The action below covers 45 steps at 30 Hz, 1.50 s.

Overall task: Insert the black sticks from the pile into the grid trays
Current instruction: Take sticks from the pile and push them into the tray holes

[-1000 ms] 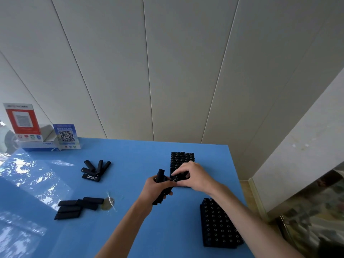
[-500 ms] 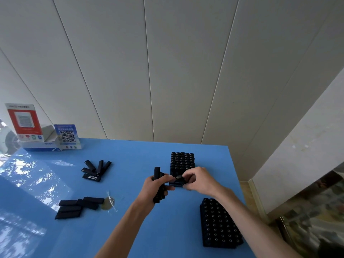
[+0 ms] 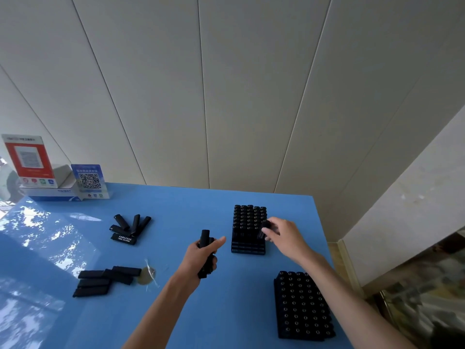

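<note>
Head view looks down on a glossy blue counter (image 3: 176,311) where the right hand (image 3: 284,236) pinches one black stick (image 3: 264,229) between thumb and fingertips at the right edge of the far grid tray (image 3: 247,245), its lower end down among the cells. The left hand (image 3: 201,255) is curled round a small bundle of sticks (image 3: 205,248), thumb stretched out along them, holding them upright just left of that tray.

The sticks look like short, rigid plastic bars with rounded ends, matte black and probably light; several fit in one fist without sagging. Smooth sides suggest they could slip, so a pinch near the upper end, leaving the lower end free to find its cell, seems the sound hold. They should stand a firm press without bending.

Both trays are hard black blocks of round sockets in straight rows. The near grid tray (image 3: 302,308) shows a pale ring in each socket; whether these are stick tops or empty holes I cannot tell.

More sticks lie loose well to the left: a fanned pile (image 3: 130,227) farther back, and a flat stacked pile (image 3: 105,280) nearer, touching a scrap of clear film (image 3: 148,274).
</note>
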Each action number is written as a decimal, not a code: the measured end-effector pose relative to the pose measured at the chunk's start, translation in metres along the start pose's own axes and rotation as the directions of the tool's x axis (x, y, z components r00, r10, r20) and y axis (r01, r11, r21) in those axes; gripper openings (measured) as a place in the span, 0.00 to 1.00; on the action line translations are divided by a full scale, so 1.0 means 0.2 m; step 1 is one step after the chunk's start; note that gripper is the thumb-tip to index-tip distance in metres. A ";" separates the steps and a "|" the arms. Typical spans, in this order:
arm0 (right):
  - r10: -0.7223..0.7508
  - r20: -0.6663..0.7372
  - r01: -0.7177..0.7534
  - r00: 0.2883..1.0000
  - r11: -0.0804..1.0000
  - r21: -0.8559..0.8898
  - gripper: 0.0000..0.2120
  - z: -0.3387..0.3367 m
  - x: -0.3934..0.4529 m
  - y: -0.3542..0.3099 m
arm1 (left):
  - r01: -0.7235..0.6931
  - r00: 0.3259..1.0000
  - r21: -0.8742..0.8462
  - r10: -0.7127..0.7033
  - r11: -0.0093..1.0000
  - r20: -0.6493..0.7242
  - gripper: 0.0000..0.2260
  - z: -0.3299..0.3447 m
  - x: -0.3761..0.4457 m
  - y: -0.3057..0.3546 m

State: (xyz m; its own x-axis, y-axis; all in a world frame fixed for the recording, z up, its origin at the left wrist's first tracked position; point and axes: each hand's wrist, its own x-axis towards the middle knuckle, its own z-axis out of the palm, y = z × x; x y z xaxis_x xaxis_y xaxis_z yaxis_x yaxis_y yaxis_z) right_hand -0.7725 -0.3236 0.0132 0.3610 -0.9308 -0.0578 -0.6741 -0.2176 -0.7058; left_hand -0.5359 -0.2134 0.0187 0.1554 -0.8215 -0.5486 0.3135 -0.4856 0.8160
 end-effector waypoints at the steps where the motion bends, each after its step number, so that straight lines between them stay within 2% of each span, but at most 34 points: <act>1: -0.004 -0.008 0.004 1.000 0.999 -0.046 0.04 0.01 0.01 0.02 | 0.006 1.000 -0.008 -0.006 1.000 -0.009 0.18 -0.01 0.01 0.00; 5: -0.031 -0.050 0.023 0.998 0.987 -0.158 0.04 0.03 0.03 0.06 | 0.042 0.999 -0.058 -0.043 0.997 -0.024 0.15 -0.01 0.03 0.00; 9: -0.014 -0.053 0.003 0.998 0.980 -0.199 0.06 0.06 0.04 0.08 | 0.063 0.998 -0.087 -0.062 0.994 0.010 0.08 -0.01 0.05 0.00; 16: -0.050 -0.085 0.027 0.995 0.967 -0.255 0.11 0.11 0.04 0.10 | 0.099 0.995 -0.091 -0.096 0.991 0.037 0.05 -0.01 0.05 0.00; 25: -0.018 -0.050 0.003 0.999 0.957 -0.289 0.11 0.10 0.05 0.12 | 0.060 0.996 -0.080 -0.055 0.995 0.063 0.10 0.00 0.04 0.00; 36: 0.025 -0.063 -0.045 0.998 0.939 -0.342 0.09 0.08 0.07 0.06 | -0.037 0.997 -0.025 0.039 0.999 0.072 0.14 0.00 0.02 -0.01; 39: 0.008 -0.105 -0.044 0.994 0.935 -0.351 0.07 0.05 0.05 0.00 | -0.048 0.997 -0.020 0.049 0.999 0.064 0.15 0.00 0.02 0.00; 42: -0.074 -0.116 0.034 0.991 0.949 -0.314 0.04 0.03 0.04 -0.10 | -0.055 0.997 -0.012 0.055 0.998 0.050 0.13 0.01 0.02 0.01; 45: -0.144 -0.044 0.136 0.989 0.979 -0.148 0.06 0.03 0.03 -0.20 | -0.045 0.999 0.025 0.044 0.999 0.030 0.13 0.02 0.01 0.01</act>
State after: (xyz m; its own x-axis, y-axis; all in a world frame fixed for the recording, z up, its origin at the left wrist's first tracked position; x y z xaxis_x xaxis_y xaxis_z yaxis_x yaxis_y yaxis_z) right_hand -0.7393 -0.3180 0.0373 0.4257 -0.9017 0.0758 -0.7067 -0.3836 -0.5945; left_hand -0.5383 -0.2174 0.0204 0.1411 -0.8507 -0.5064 0.2824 -0.4557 0.8441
